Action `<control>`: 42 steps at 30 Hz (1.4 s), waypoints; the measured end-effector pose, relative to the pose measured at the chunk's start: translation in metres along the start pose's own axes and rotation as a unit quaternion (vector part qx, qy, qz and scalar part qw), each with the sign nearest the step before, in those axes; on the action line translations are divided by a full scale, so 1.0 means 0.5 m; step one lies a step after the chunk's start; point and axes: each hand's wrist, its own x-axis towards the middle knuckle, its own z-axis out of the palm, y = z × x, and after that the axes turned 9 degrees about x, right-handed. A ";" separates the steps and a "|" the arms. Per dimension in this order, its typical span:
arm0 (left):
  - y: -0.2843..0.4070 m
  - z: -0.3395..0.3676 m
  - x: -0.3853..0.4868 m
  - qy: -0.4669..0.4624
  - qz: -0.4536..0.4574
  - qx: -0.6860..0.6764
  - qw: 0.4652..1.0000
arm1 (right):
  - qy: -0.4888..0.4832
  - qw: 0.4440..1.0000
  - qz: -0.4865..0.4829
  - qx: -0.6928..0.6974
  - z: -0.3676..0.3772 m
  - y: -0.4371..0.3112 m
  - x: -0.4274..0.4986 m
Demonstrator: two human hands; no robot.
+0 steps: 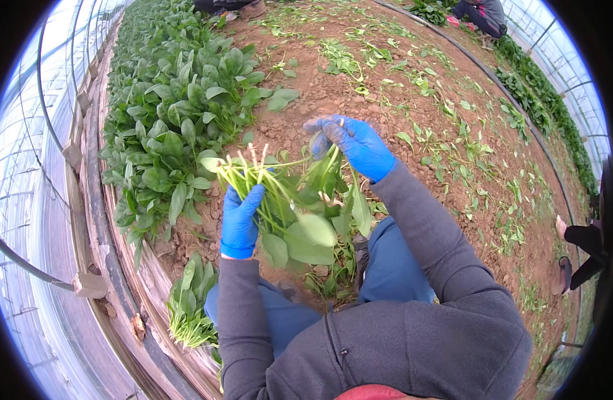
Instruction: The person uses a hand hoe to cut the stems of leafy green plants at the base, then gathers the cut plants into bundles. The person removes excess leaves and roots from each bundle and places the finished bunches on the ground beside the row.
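My left hand (241, 220), in a blue glove, is closed around a bunch of spinach (266, 195). The pale root ends point up and away from me, while the broad leaves hang to the right. In a matching glove soiled at the fingers, my right hand (354, 145) pinches leafy spinach stems (331, 162) just right of the bunch. Leaves overlap between the hands, so where the two lots separate is hard to see. A standing bed of spinach (181, 110) grows ahead on the left.
Cut spinach (191, 305) lies beside my left knee. Loose leaves (436, 115) litter the brown soil (306, 110). A dark hose (491, 75) curves along the right. Greenhouse plastic (31, 225) borders the left. One person (481, 15) crouches at the far right; another stands at the right edge.
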 end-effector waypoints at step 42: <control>-0.039 0.081 -0.002 0.022 0.273 0.521 0.808 | 0.056 0.997 -0.058 -0.005 0.074 0.074 -0.011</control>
